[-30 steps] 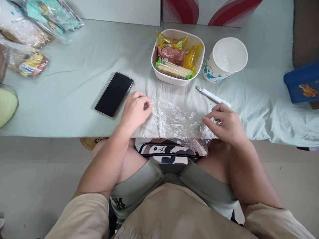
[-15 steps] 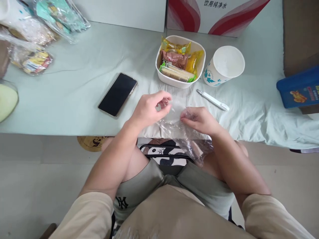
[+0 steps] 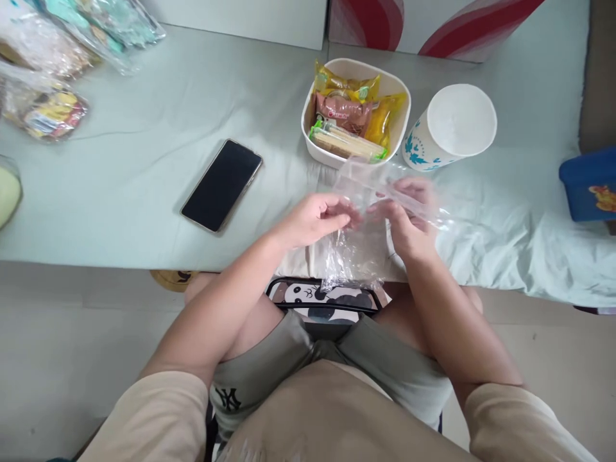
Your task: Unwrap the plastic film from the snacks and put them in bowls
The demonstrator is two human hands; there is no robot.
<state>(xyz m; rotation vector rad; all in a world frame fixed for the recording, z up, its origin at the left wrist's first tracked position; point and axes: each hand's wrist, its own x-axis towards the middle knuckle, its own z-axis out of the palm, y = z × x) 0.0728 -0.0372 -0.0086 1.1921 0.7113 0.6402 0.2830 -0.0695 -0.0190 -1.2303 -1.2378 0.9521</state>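
A clear, crinkled plastic bag (image 3: pixel 353 253) is stretched between my two hands, over the table's front edge and above my lap. My left hand (image 3: pixel 320 219) pinches its left side with curled fingers and the thumb close to them. On the other side my right hand (image 3: pixel 414 224) is turned up, its fingers bent around the bag's upper part and somewhat blurred. Behind the bag stands a white bowl (image 3: pixel 312 146) with wrapped snacks (image 3: pixel 346 114) in it. The white utility knife on the table is hidden by my right hand and the bag.
Left of my hands lies a phone (image 3: pixel 222 186). A paper cup (image 3: pixel 450 128) stands right of the bowl. Bagged packages (image 3: pixel 52 115) are at the far left, boxes (image 3: pixel 240 19) along the back, and a blue container (image 3: pixel 590 186) at the right edge.
My right hand has risen and turned over, lifting the bag's upper part away from me. My left hand has moved slightly right. The utility knife has become covered.
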